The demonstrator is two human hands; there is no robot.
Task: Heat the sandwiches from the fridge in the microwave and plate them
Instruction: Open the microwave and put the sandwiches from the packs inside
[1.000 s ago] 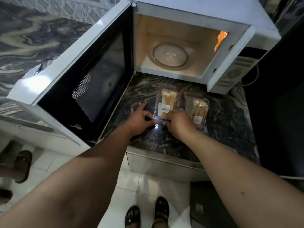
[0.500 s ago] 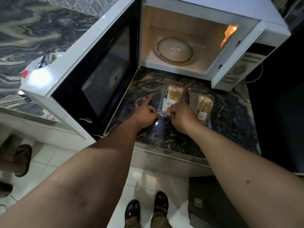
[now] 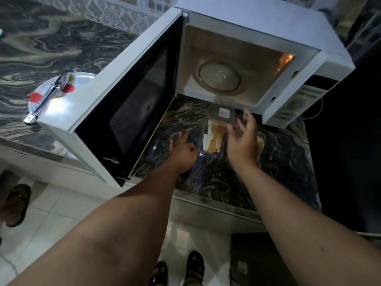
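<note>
On the dark marbled counter [image 3: 216, 178] in front of the open microwave [image 3: 257, 38], the head view shows the task at an early stage. Between the 2 hands lies a clear plastic sandwich pack [image 3: 214, 137], its lid [image 3: 223, 112] flipped back toward the oven, so the sandwich [image 3: 214, 135] sits uncovered, just beyond the left knuckles and just left of the right fingers.

The left hand [image 3: 183, 153] has its fingers curled at the pack's near left corner and seems to pinch or hold down the plastic edge there; the exact contact is hard to make out. The right hand [image 3: 243, 141] hovers with fingers spread and relaxed, holding nothing, its fingertips near the raised lid. A 2nd pack [image 3: 260, 141] is mostly hidden behind the right hand.

Done, as I judge it: the sandwiches are out of the fridge, the oven door [image 3: 127, 96] stands wide open, and 1 pack is unsealed. Left: the glass turntable [image 3: 219, 78] carries nothing, so loading, heating and plating remain. A white plate [image 3: 82, 78] with red spots waits beyond the door, well away from both hands, with a metal utensil [image 3: 46, 98] lying on it.
</note>
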